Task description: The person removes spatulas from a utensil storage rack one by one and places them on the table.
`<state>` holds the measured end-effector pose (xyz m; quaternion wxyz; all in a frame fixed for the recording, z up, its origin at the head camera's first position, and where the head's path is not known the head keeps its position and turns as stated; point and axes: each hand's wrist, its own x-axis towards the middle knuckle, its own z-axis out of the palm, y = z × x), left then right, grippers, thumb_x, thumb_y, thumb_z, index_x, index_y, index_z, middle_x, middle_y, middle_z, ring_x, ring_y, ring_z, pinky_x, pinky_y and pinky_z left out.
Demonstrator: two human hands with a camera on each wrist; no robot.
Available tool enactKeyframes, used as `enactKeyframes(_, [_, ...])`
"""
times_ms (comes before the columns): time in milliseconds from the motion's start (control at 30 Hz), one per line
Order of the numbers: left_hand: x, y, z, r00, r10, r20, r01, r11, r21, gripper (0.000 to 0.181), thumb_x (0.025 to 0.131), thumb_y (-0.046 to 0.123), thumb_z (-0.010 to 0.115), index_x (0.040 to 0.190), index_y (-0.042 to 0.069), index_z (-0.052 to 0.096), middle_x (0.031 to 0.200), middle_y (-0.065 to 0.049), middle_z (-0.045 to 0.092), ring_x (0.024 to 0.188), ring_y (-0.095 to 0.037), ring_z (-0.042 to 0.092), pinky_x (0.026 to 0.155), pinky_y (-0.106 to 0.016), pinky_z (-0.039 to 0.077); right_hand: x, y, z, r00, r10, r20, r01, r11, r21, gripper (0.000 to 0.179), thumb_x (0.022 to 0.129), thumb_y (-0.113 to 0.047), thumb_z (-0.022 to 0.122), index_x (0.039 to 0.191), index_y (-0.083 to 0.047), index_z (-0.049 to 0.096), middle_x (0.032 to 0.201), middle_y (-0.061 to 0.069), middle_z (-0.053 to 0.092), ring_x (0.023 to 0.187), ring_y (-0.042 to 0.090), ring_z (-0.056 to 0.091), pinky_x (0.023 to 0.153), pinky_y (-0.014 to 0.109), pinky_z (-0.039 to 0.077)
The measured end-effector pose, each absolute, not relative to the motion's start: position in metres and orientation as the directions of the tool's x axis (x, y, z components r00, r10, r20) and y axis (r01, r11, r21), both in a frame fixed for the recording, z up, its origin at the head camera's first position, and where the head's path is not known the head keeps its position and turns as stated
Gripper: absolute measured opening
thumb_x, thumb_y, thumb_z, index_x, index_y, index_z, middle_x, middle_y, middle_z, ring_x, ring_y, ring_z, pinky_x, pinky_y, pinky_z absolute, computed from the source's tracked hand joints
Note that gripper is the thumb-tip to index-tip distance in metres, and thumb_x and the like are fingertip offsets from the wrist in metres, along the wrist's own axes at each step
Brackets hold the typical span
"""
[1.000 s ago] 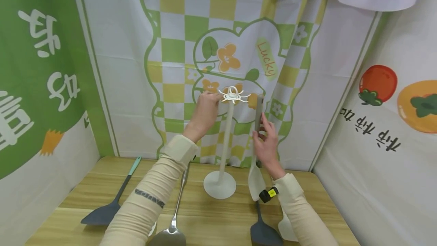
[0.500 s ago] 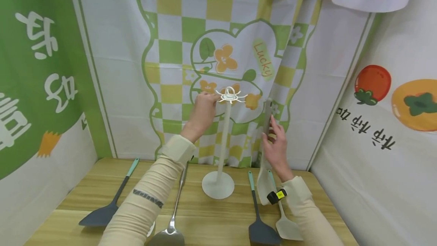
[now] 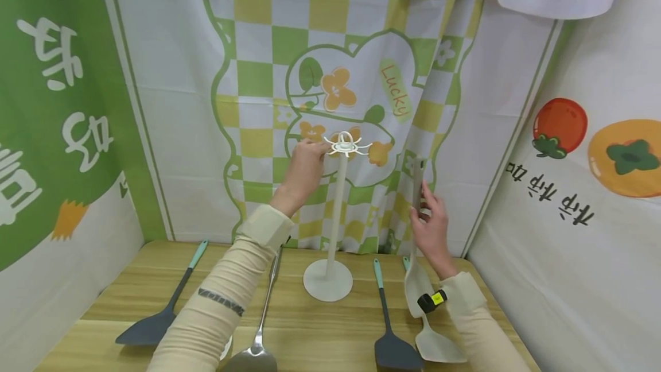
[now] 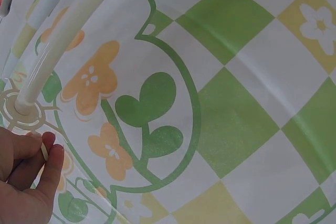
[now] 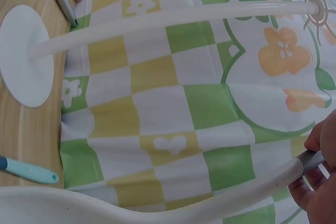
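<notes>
A white utensil stand [image 3: 335, 217] rises from a round base, with a ring of curved hooks and a loop at its top. My left hand [image 3: 306, 171] pinches one of those hooks [image 4: 44, 153] between thumb and fingers. To the right of the stand, my right hand [image 3: 432, 228] holds a white spatula [image 3: 415, 291] by its grey handle [image 3: 418, 182]. It hangs almost upright, head down and handle end up, apart from the stand. In the right wrist view the fingers curl around the grey handle [image 5: 308, 162], and the white neck curves away to the left.
On the wooden table [image 3: 304, 332] lie a dark spatula with mint handle [image 3: 150, 326] at left, a steel turner [image 3: 255, 355], another dark spatula [image 3: 392, 349] and a pale spatula [image 3: 439, 346] at right. A checkered curtain [image 3: 258, 154] hangs close behind the stand.
My right hand has moved right and slightly down with the white spatula, away from the stand. My left hand stays on the hook.
</notes>
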<state>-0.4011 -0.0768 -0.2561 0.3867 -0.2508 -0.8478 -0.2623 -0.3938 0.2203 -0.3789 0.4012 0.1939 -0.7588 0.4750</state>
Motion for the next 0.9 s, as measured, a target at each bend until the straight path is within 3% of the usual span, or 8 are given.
enactKeyframes(367, [-0.399,-0.077,-0.257,-0.550,0.224,0.804,0.622,0.753,0.215,0.030,0.095,-0.016,0.055,0.104,0.000,0.078,0.105,-0.017,0.077,0.093,-0.036,0.069,0.086,-0.041,0.061,-0.398,0.247,-0.388,-0.614,0.111,0.781,-0.635,0.518,-0.573,0.065,0.092,0.012,0.056,0.154,-0.007,0.043,0.131,0.028,0.053,0.094,0.036,0.061,0.073,0.004,0.051])
enactKeyframes(767, [-0.398,-0.077,-0.257,-0.540,0.207,0.816,0.637,0.734,0.236,0.032,0.093,-0.018,0.054,0.102,0.000,0.078,0.104,-0.017,0.077,0.091,-0.037,0.069,0.084,-0.042,0.061,-0.385,0.257,-0.385,-0.579,0.141,0.803,-0.634,0.542,-0.552,0.063,0.085,0.023,0.058,0.145,0.010,0.047,0.120,0.040,0.053,0.086,0.043,0.060,0.068,0.001,0.048])
enactKeyframes(900, [-0.398,-0.077,-0.257,-0.552,0.209,0.807,0.636,0.732,0.245,0.034,0.093,-0.020,0.053,0.104,0.000,0.078,0.106,-0.017,0.077,0.093,-0.037,0.069,0.085,-0.042,0.060,-0.387,0.265,-0.390,-0.591,0.141,0.794,-0.613,0.560,-0.557,0.064,0.085,0.022,0.058,0.146,0.007,0.047,0.119,0.038,0.054,0.084,0.027,0.059,0.068,0.001,0.048])
